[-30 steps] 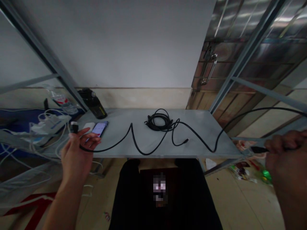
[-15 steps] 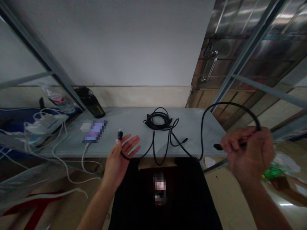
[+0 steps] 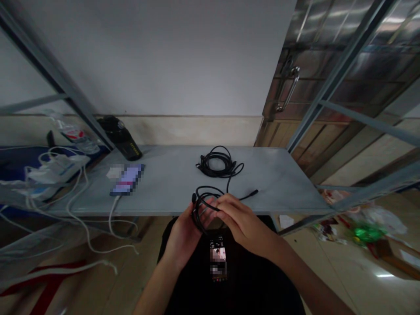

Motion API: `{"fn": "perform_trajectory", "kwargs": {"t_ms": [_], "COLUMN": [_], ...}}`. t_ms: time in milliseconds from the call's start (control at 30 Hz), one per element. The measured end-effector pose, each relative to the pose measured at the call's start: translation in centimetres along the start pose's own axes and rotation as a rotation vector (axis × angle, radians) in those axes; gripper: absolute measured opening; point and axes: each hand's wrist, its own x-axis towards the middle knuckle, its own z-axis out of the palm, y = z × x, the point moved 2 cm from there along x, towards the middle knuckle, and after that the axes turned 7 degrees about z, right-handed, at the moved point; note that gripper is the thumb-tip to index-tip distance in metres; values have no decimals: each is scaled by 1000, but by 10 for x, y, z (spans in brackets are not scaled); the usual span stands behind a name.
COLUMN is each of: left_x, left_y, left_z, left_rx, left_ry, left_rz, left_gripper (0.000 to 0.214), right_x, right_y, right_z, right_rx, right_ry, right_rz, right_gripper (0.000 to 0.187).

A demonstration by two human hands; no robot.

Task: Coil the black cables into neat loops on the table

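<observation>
Just above the table's front edge, both hands hold a black cable [image 3: 197,214] gathered into several loops. My left hand [image 3: 184,234] cups the loops from the left, with a black plug [image 3: 194,198] upright by its thumb. From the right, my right hand [image 3: 247,225] pinches the cable, its fingertips meeting the loops near the left palm. Another loose plug end [image 3: 253,193] lies on the table beyond the right hand. Farther back rests a round coil of black cable [image 3: 216,175], and a strand runs from it toward my hands.
The grey table [image 3: 164,179] carries a phone [image 3: 127,180] with a white cord and a black bottle [image 3: 121,138]. White cables and a power strip [image 3: 62,168] are at left. Another lit phone [image 3: 218,260] lies on my lap. Metal posts [image 3: 341,72] flank the table.
My right hand has come in from the far right to meet the left. The cable that was stretched in a wide arc is now looped in my left hand.
</observation>
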Motion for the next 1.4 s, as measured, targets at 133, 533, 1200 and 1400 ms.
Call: {"fn": "perform_trajectory", "kwargs": {"t_ms": [133,533,1200,1400], "left_x": [-1,-24,68,132], "left_y": [4,29,-24,-25], "left_z": [-6,53,121,67], "left_rx": [19,63,1311,1670], "left_ry": [23,-186,-771,-608], "left_rz": [-11,114,908,1188], "left_gripper": [28,23,29,31], "right_x": [-4,-12,-71,-88], "right_y": [20,10,77,179], "right_z": [26,46,-93,-122], "right_rx": [-331,-270,-843,-1081], "right_ry": [-148,-252,494,330], "right_rz": [33,21,22,384], "right_gripper": [25,33,32,56]}}
